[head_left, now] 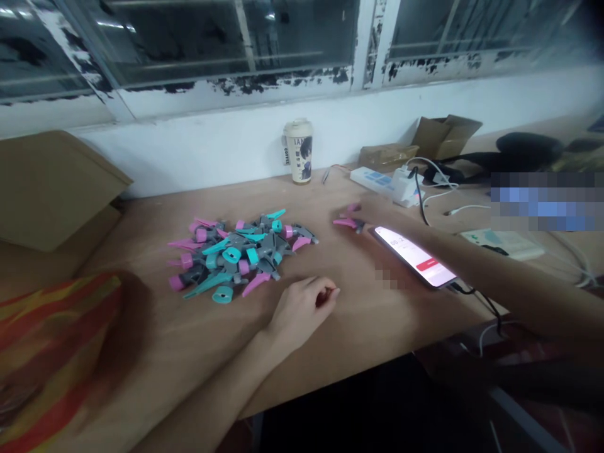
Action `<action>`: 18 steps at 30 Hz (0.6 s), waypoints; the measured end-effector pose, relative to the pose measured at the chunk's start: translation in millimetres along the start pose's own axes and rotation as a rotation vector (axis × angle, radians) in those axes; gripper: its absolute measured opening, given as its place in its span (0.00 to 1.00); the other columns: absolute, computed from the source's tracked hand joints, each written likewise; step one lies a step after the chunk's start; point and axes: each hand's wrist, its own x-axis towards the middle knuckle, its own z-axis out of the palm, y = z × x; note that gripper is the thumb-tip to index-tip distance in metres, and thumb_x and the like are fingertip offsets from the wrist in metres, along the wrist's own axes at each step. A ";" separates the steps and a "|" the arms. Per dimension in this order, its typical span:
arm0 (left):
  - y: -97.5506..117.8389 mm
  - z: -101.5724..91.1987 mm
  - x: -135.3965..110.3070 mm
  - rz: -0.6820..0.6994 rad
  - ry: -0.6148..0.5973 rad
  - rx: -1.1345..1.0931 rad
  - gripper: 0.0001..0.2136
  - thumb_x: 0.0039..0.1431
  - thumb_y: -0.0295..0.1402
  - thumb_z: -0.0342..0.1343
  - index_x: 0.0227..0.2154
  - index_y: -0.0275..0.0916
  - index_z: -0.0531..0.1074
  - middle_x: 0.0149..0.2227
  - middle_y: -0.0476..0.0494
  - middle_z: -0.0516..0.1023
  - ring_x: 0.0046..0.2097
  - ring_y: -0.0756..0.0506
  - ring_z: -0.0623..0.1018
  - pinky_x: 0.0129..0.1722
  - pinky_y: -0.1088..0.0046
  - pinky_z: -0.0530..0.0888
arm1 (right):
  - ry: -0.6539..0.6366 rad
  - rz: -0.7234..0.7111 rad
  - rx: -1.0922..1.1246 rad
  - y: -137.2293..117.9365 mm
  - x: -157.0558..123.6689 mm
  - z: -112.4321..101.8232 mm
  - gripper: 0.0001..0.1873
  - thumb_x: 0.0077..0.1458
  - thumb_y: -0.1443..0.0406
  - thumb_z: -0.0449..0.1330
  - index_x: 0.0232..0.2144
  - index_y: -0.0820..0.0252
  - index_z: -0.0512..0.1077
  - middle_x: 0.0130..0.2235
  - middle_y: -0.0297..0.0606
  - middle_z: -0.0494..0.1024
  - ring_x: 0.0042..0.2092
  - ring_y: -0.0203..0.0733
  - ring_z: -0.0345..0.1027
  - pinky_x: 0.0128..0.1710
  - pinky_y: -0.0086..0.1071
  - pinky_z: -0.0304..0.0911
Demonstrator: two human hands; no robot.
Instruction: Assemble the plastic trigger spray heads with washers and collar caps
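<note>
My left hand [304, 308] rests on the table with its fingers curled in, nothing visible in them. Just beyond it lies a heap of grey plastic pieces with teal or pink collars and levers, which look like trigger spray heads [240, 251]. Away to the right of the heap, a single pink-and-grey trigger spray head [348, 223] is on the table. My right hand [375, 211] reaches over to this one, its fingers blurred and partly merged with the piece. Whether they grip it or only touch it does not show.
A lit phone [418, 257] lies under my right forearm, cable attached. Against the wall stands a lidded cup [300, 154]. A power strip [377, 182] with plugs and cables is at back right, near cardboard boxes [443, 137]. Left are a large carton [51, 189] and a red-yellow bag [61, 340].
</note>
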 end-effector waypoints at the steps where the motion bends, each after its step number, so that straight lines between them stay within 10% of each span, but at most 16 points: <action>1: -0.2 0.4 0.1 0.000 0.003 0.002 0.06 0.58 0.30 0.50 0.29 0.38 0.71 0.25 0.51 0.73 0.27 0.51 0.71 0.27 0.76 0.65 | -0.018 0.027 0.037 -1.9 2.3 0.5 0.16 0.59 0.60 0.54 0.48 0.60 0.65 0.49 0.41 0.69 0.46 0.41 0.67 0.44 0.42 0.66; 7: 1.4 -2.1 -0.7 -0.010 0.056 0.009 0.06 0.59 0.31 0.49 0.29 0.39 0.70 0.24 0.52 0.71 0.26 0.51 0.70 0.27 0.76 0.65 | -0.037 -0.058 0.339 -27.0 -7.5 -9.9 0.19 0.49 0.53 0.61 0.39 0.59 0.71 0.39 0.39 0.76 0.40 0.43 0.70 0.39 0.38 0.66; 13: -5.2 -22.2 0.5 -0.150 0.442 -0.082 0.09 0.62 0.36 0.47 0.28 0.39 0.64 0.21 0.54 0.65 0.23 0.52 0.67 0.25 0.77 0.64 | -0.278 -0.484 0.550 -63.6 -69.0 -28.0 0.18 0.47 0.51 0.61 0.37 0.53 0.73 0.35 0.31 0.77 0.36 0.37 0.70 0.34 0.31 0.62; 18: -9.0 -20.8 5.6 -0.192 0.289 -0.185 0.10 0.64 0.37 0.44 0.30 0.39 0.64 0.24 0.52 0.68 0.26 0.51 0.70 0.27 0.76 0.67 | -0.277 -0.675 0.413 -79.7 -93.7 -23.4 0.12 0.47 0.58 0.63 0.34 0.58 0.72 0.35 0.35 0.75 0.36 0.37 0.68 0.35 0.30 0.62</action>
